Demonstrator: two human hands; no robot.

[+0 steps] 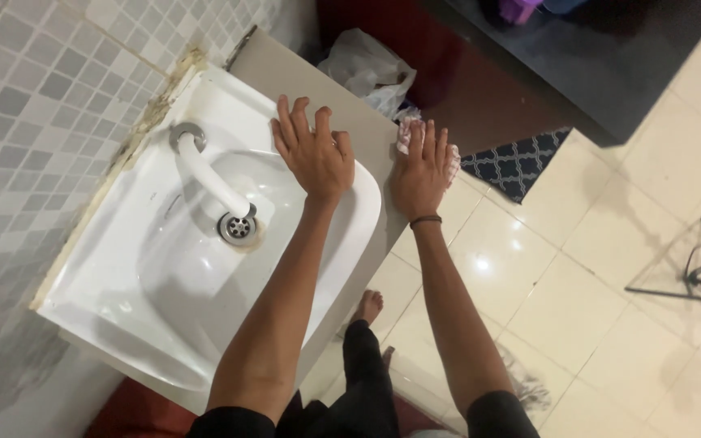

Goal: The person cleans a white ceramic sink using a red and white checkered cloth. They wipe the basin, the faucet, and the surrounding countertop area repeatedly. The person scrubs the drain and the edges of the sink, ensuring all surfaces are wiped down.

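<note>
L hand (316, 154) flat, open on sink rim (364, 195); R hand (421, 172) flat on cloth (404, 130), no grip.

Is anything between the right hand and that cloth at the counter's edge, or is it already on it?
Nothing visible stands between them. The right hand lies flat on the patterned cloth, pressing it onto the grey counter. The left hand rests apart on the white sink rim.
</note>
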